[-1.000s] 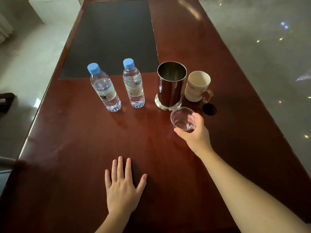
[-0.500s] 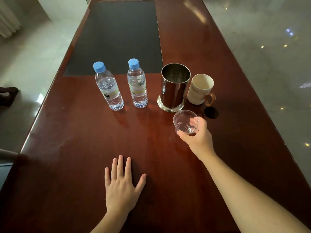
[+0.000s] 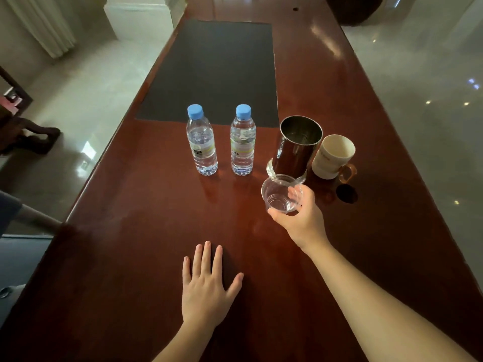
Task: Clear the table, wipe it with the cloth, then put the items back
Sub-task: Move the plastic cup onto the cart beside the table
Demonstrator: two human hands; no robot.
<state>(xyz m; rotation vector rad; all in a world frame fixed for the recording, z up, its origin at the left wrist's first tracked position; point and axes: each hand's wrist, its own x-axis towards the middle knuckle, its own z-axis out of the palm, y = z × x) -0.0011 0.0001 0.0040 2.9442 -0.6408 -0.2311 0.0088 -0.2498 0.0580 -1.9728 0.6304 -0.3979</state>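
On the dark red wooden table [image 3: 109, 257], items are listed from left to right. Two clear water bottles with blue caps are stood upright side by side: the left bottle [image 3: 201, 142] and the right bottle [image 3: 242, 142], just in front of a dark rectangular mat [image 3: 214, 71]. The left hand [image 3: 206, 288] is laid flat on the tabletop near the front edge, fingers straight and spread. A clear glass cup [image 3: 281, 193] is gripped by the right hand [image 3: 300, 218], thumb and fingers curled round it, just in front of an upright steel canister [image 3: 296, 147]. A cream mug [image 3: 333, 156] with an amber handle is set just right of the canister.
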